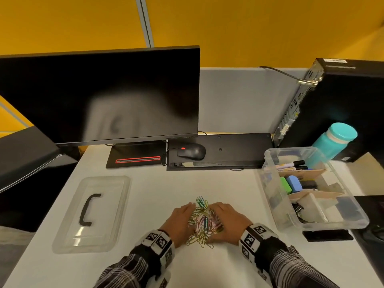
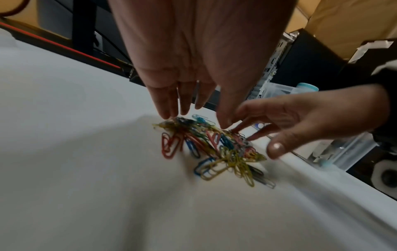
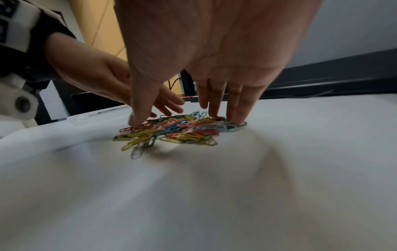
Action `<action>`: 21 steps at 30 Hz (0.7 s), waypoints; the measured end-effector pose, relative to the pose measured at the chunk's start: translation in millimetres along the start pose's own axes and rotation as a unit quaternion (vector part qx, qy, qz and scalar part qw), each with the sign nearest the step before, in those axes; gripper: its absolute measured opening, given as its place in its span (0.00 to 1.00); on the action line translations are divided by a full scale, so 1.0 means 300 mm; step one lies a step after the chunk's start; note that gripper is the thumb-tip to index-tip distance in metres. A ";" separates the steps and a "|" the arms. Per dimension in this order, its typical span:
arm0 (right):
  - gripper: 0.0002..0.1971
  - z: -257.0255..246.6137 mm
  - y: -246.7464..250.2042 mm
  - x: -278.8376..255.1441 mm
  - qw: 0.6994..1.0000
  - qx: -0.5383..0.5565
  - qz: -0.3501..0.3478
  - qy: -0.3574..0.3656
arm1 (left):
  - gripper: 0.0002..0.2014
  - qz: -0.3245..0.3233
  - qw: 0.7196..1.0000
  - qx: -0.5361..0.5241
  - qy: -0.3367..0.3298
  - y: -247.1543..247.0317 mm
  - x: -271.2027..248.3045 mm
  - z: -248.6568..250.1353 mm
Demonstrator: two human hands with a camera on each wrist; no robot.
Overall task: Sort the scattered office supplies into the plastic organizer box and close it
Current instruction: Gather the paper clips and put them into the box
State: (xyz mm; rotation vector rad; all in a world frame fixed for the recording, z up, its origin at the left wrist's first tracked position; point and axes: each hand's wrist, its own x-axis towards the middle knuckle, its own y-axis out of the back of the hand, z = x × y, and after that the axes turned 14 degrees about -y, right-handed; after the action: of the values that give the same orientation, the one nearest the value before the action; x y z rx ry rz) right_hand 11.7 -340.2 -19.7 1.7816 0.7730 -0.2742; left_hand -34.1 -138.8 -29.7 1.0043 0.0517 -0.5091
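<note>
Yellow wall [image 1: 249,28] behind, split by a grey vertical strip [image 1: 144,21]. Grey partition panel [image 1: 239,100] along the back of a white worktop [image 1: 145,188]. Dark switched-off monitor [image 1: 99,94] at left, black computer tower [image 1: 342,104] at right. Soft, even indoor light.

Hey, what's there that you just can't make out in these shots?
- Paper clips: head view, pile's sides hidden under left hand and right hand; count unreadable.
- Organizer box: head view, its translucent wall blurs near-compartment contents.
- Marker labels: too small.
- Wrist views: table edges smeared by motion.
</note>
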 end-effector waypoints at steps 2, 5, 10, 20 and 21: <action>0.61 0.016 -0.003 -0.021 0.999 -0.034 0.016 -0.007 | 0.49 -0.029 0.999 0.015 0.011 0.020 -0.025 -0.019; 0.69 0.007 -0.032 -0.022 0.996 -0.068 0.022 -0.056 | 0.62 -0.057 0.994 0.094 0.028 0.023 -0.043 -0.059; 0.61 -0.072 -0.066 0.020 0.994 -0.056 0.032 -0.085 | 0.58 -0.041 0.992 0.121 0.013 -0.020 -0.021 -0.029; 0.18 -0.082 -0.063 0.015 0.991 -0.041 0.086 -0.096 | 0.23 0.000 0.991 0.129 -0.016 0.026 0.010 -0.005; 0.16 -0.083 -0.064 0.012 0.990 -0.048 0.091 -0.098 | 0.21 0.002 0.991 0.135 -0.018 0.031 0.012 -0.004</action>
State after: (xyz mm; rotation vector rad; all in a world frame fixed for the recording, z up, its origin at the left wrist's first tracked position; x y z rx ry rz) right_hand -2.2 -312.7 -27.5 1.6920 0.4726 -0.2799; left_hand -26.7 -135.3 -24.0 1.2586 -0.0541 -0.5395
